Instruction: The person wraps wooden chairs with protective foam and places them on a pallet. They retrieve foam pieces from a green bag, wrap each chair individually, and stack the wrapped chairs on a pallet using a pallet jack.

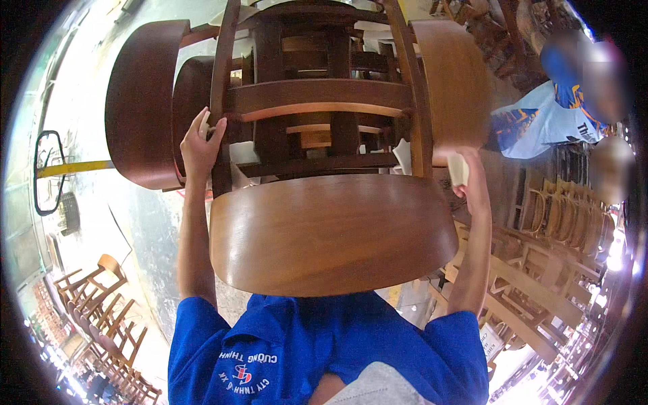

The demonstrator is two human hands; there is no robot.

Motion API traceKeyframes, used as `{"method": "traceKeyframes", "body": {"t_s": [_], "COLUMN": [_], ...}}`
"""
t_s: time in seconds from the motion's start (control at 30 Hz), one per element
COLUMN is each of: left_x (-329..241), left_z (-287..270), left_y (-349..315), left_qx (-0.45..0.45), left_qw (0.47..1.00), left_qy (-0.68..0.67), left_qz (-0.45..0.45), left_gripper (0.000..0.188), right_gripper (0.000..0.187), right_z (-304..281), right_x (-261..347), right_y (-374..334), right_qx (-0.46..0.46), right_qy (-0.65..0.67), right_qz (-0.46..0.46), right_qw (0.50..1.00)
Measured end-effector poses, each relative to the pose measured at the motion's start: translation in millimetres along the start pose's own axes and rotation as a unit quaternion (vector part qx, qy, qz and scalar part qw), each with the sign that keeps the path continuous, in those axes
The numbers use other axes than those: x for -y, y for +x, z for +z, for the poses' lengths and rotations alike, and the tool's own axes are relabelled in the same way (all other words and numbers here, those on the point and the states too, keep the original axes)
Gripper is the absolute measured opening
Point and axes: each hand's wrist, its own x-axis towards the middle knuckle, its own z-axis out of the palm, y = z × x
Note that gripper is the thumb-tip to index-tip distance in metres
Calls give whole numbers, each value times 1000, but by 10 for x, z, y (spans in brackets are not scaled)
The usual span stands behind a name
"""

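Observation:
A stack of dark brown wooden chairs (314, 91) fills the middle, its curved backrest (331, 233) closest to my body. My left hand (200, 150) is raised beside the left upright, thumb and fingers closed on a small pale pad (204, 125). Over on the right, my right hand (475, 177) grips a thicker cream-coloured pad (458, 170), just below the right curved wooden panel (453, 84). Another curved panel (143, 104), darker, stands left of my left hand. White wrapping or padding (402, 157) shows between the chair parts. Some of my right fingers are hidden behind the pad.
Another person in a light blue and orange shirt (540, 121) is at the upper right. Pale unfinished chair frames (567, 216) and boards (526, 283) stand at the right. More chairs (101, 310) line the lower left. A yellow bar with a black loop (74, 168) juts in at left.

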Motion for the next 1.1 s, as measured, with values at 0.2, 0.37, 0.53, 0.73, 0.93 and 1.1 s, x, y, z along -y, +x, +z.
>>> {"method": "traceKeyframes", "body": {"t_s": [0.2,0.37,0.53,0.73,0.93,1.1], "left_x": [-167,-248,-296,-273,-189,-58], "left_z": [-294,-572,-819,-579,-18,39], "left_y": [-180,-254,-314,-90,40,454], "left_qx": [-40,47,94,71,4,98], "left_qw": [995,974,891,977,996,995], "left_qy": [26,-219,-441,-201,83,20], "left_qz": [86,-15,-62,-7,39,-26], "left_gripper": [60,55,61,58,75,85], "right_gripper": [33,43,39,30,35,26], "right_z": [190,153,325,1024,2318,2734], "right_x": [-286,-389,114,753,676,493], "right_y": [444,352,195,811,2842,4071], "right_qx": [39,-69,-109,2,113,12], "right_qy": [-167,-435,-532,-418,-171,122], "right_qz": [-140,-234,-295,-363,-44,66], "right_qw": [975,867,786,833,978,990]}}
